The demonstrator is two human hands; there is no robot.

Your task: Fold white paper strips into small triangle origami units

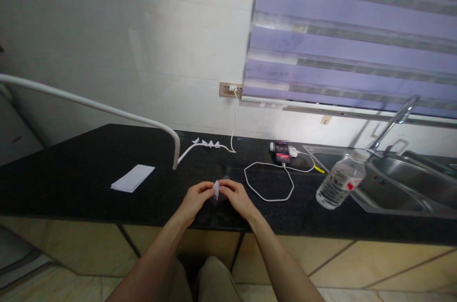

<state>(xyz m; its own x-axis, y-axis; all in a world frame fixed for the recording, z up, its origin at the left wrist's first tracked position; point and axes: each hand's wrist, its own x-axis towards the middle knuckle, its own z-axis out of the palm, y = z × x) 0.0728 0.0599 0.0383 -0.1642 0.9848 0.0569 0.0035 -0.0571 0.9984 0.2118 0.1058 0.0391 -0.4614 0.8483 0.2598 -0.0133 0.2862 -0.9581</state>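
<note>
A small piece of folded white paper [216, 189] is held upright just above the black countertop [71, 173]. My left hand [197, 197] pinches its left side between thumb and fingers. From the other side my right hand [237, 197] grips it, fingertips close to those of the left. The paper's lower part shows between the hands; its exact fold is too small to make out. Several little folded white paper pieces [210, 144] stand in a row at the back by the wall. To the left lies a stack of white paper sheets [133, 178].
A white curved rod [143, 121] reaches in from the left, ending above the counter. Its cable runs to a wall socket [231, 89]. Right of my hands lie a looped white cable [269, 200] and a phone-like device [282, 152]. A water bottle [342, 180] stands beside the steel sink [389, 192].
</note>
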